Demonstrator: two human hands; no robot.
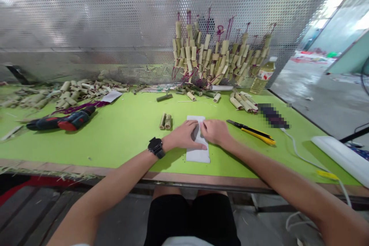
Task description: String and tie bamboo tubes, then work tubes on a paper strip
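- Hands meet over a white rectangular sheet [198,154], which lies flat on the lime-green desk [129,134] close to its front edge, at six o'clock on the desktop.
- Our left hand [186,135] is spread palm down, with its fingers flat across the sheet. A black wristwatch [156,147] sits on that wrist.
- Our right hand [215,131] rests on the sheet's right side, fingers curled toward the left fingertips. We cannot tell whether it pinches anything.
- Two short tan bamboo tube pieces [165,121] lie side by side just beside the sheet, at ten o'clock from it.
- A yellow-and-black utility knife [250,130] lies near the right hand at three o'clock, apart from it.
- A red-and-black cordless drill [69,120] lies on its side well apart, at nine o'clock.
- A loose heap of cut bamboo tubes [72,92] spreads beyond the drill, at ten o'clock.
- Bundles of bamboo tubes strung on purple cord [219,57] hang at twelve o'clock against a perforated metal panel [86,38].
- A clear plastic bottle of yellowish liquid [263,75] stands at two o'clock, beside those bundles.
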